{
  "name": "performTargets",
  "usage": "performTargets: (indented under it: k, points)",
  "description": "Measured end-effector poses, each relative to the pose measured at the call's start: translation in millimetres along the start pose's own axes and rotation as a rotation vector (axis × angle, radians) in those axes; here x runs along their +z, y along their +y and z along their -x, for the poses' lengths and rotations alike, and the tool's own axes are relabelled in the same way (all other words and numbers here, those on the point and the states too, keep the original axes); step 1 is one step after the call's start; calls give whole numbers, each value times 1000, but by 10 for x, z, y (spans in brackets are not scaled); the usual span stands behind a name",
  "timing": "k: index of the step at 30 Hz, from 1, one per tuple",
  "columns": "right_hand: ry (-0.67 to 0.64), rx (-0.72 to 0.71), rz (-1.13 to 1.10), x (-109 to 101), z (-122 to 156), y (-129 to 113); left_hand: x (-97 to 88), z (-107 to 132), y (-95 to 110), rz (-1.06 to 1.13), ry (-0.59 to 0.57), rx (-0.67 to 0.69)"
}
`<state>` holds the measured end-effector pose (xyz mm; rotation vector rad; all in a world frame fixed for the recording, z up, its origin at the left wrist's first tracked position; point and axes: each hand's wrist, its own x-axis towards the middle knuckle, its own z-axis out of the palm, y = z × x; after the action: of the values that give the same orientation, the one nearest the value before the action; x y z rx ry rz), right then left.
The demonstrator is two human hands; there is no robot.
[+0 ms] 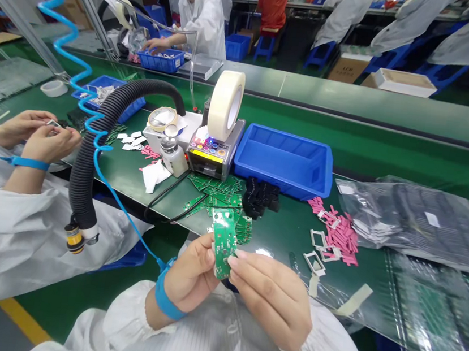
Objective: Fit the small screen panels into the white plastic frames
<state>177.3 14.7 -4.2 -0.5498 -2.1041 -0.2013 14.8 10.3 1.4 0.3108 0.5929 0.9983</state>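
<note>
Held up near the table's front edge is a green circuit board (223,243) with small parts on its face. My left hand (190,275), with a blue strap round the wrist, grips the board's left edge between thumb and fingers. On the other side my right hand (271,291) pinches the lower right edge with its fingertips. More green circuit boards (215,190) lie in a loose pile just behind, beside a cluster of black foam-like pieces (260,196). Whether anything is under the held board is hidden.
A blue bin (285,162) stands behind the boards, beside a machine (211,155) topped by a tape roll (226,106). Pink strips (342,234) and white frames (315,262) lie right. A black hose (86,163) arches at left, near a co-worker's hands (46,138).
</note>
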Motion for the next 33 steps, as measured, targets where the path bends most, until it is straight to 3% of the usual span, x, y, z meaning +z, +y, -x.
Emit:
performTargets:
  k: [8,14,18,33]
  points:
    - [73,205,64,-257,-90,-32,17,-6,-60,-55,-82,-4]
    - [-33,-5,-45,-126,-67,-33,48,16,-26,23,-50,-28]
    - [-103,92,-98,-36,36,-67,21,38,12,33,-88,-28]
    - [43,64,-29,-78,-97,-60,5,19,4,-84,-21,3]
